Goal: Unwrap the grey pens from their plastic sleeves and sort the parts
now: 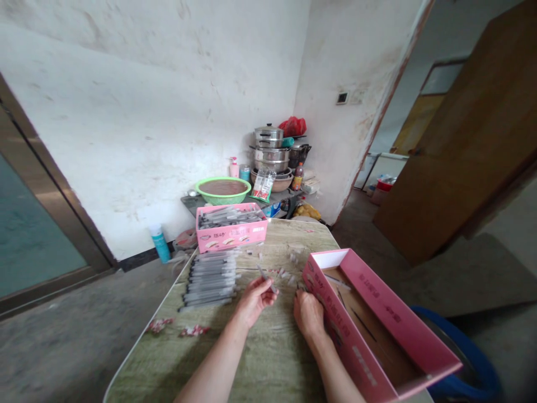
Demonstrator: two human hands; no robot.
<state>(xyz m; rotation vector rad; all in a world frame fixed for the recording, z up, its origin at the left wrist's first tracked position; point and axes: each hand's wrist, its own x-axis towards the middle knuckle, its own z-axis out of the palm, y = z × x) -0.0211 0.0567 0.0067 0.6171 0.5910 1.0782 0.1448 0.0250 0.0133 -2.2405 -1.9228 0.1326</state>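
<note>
My left hand [255, 302] is closed, pinching a slim grey pen [267, 280] between thumb and fingers above the middle of the table. Beside the long pink box, my right hand [309, 314] is low over the tabletop with its fingers curled in. Whatever it grips is hidden. Left of my hands lies a stack of grey pens [212, 280], side by side. Small whitish pieces [285, 274], perhaps caps, are scattered between and beyond the hands. Several thin dark sticks, perhaps refills [364, 324], lie in the long pink box [335, 330] at right.
A second pink box [230, 236] full of pens stands at the table's [260, 369] far left. Behind it are a green basin [222, 198] and stacked steel pots [268, 154]. A blue tub [465, 358] is at right, under the box's edge. A wooden door [453, 140] stands ajar.
</note>
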